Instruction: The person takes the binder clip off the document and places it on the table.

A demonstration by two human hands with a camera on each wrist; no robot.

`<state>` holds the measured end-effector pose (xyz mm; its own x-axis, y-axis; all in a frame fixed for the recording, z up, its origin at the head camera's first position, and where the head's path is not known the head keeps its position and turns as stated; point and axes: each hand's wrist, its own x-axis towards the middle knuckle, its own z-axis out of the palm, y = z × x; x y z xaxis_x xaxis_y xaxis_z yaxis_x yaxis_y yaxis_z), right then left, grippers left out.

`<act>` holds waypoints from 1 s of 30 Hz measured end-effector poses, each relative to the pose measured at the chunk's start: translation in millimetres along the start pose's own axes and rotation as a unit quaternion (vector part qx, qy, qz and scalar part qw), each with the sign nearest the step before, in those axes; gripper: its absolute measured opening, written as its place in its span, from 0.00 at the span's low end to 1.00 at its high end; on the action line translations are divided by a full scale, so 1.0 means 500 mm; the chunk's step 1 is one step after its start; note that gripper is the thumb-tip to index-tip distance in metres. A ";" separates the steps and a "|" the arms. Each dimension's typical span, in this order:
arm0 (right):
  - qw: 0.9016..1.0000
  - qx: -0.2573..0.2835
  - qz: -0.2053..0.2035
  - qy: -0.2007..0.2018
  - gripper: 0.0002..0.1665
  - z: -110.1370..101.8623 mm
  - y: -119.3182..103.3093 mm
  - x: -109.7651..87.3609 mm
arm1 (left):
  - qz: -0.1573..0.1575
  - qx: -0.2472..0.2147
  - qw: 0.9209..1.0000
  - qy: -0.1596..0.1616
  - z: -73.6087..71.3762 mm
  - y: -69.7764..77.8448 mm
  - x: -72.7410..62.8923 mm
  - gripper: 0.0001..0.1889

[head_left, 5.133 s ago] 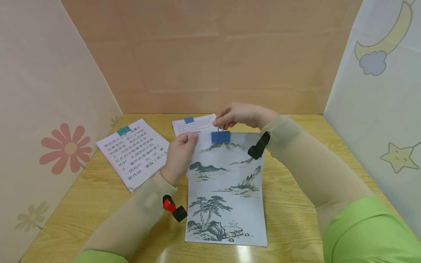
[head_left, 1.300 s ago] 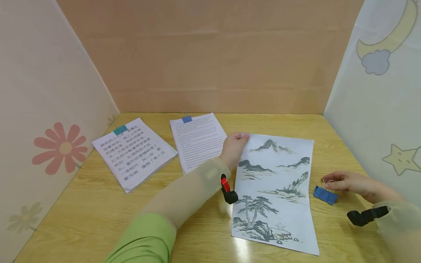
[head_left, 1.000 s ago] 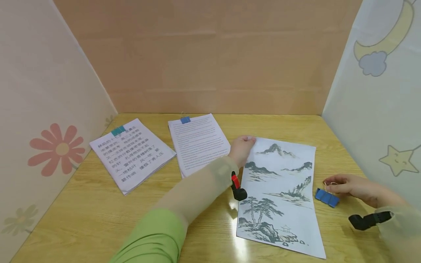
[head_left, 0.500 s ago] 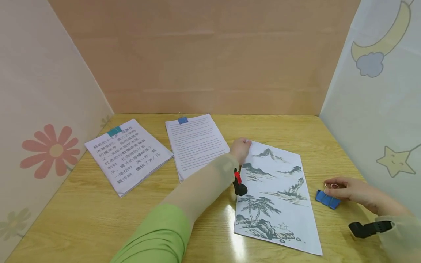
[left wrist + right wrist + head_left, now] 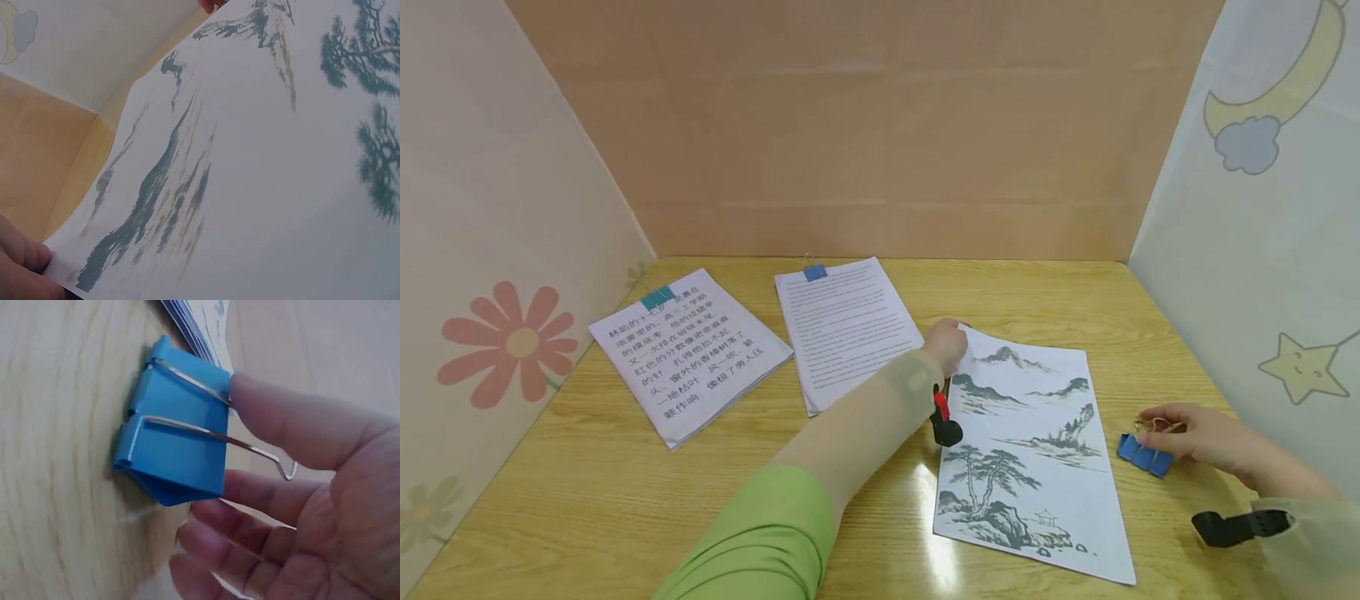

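Observation:
My left hand (image 5: 947, 347) pinches the top left corner of a stack of paper (image 5: 1037, 433) printed with an ink landscape of mountains and pines. In the left wrist view, the sheet (image 5: 262, 175) slants up from the fingertips, and its upper edge bows. To the right of the stack, my right hand (image 5: 1206, 437) holds a blue binder clip (image 5: 1146, 455) by its wire handles, low at the tabletop. The right wrist view has the thumb on one side of the clip (image 5: 181, 419) and curled fingers on the other.
Two more clipped stacks lie on the wooden table (image 5: 595, 500): a large-print text stack (image 5: 692, 358) with a teal clip (image 5: 657, 297), and a lined text stack (image 5: 850, 333) with a blue clip (image 5: 815, 272). Panels enclose the back and both sides.
The blue binder clip has come off the landscape stack's top edge and is now at the right in my right hand. The stack has shifted right; lately its top has sunk slightly.

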<state>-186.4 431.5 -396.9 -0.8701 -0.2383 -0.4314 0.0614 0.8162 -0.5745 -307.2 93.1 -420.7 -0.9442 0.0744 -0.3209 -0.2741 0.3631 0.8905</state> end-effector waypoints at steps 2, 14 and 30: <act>0.999 -0.037 -0.009 0.026 0.41 0.004 -0.008 -0.004 | 0.003 0.008 1.000 0.006 0.002 0.001 -0.001 0.22; 0.909 -0.331 -0.214 0.132 0.32 0.197 -0.265 -0.077 | 0.006 0.009 1.000 0.009 -0.001 0.002 -0.009 0.22; 0.863 -0.451 -0.226 0.008 0.27 0.324 -0.321 -0.083 | -0.011 -0.089 0.996 -0.017 0.000 -0.002 -0.004 0.24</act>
<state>-81.0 225.2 -399.9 -0.7131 -0.6378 -0.2909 -0.6852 0.7218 0.0974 -305.3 92.6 -420.9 -0.9315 0.1013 -0.3495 -0.3258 0.1957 0.9250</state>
